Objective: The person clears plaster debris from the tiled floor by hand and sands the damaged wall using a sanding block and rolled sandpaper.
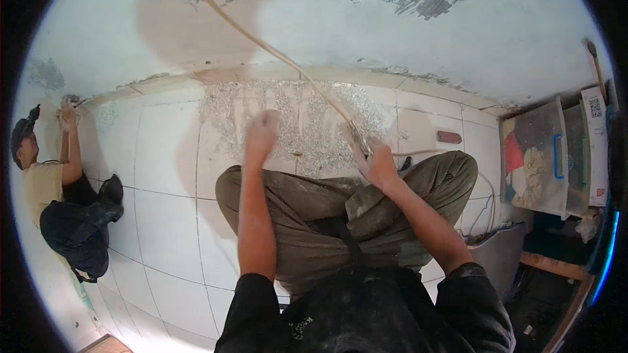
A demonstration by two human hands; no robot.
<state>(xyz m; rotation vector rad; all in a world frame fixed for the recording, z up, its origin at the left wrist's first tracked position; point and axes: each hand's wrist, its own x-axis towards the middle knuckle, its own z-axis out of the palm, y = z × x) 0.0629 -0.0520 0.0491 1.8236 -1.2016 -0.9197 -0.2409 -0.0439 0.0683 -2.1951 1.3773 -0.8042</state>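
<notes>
Over the debris-strewn floor in front of my lap, my left hand (263, 133) is closed like a fist and slightly blurred. What it holds, if anything, is hidden. To its right, my right hand (378, 165) is closed around a long pale cable (275, 51) beside my right knee. From the top of the view the cable slants down in front of the wall to this hand, and a pale length shows again to its right. A shiny, metal-looking piece (357, 134) sticks out by my right fingers; its kind is unclear.
Pale chips (314, 108) cover the tiles along the peeling wall (196, 33). A reddish-brown block (449, 136) lies right of my knee. Clear plastic drawers (546, 121) stand at the right. At the far left a person (49, 176) sits, hands against the wall.
</notes>
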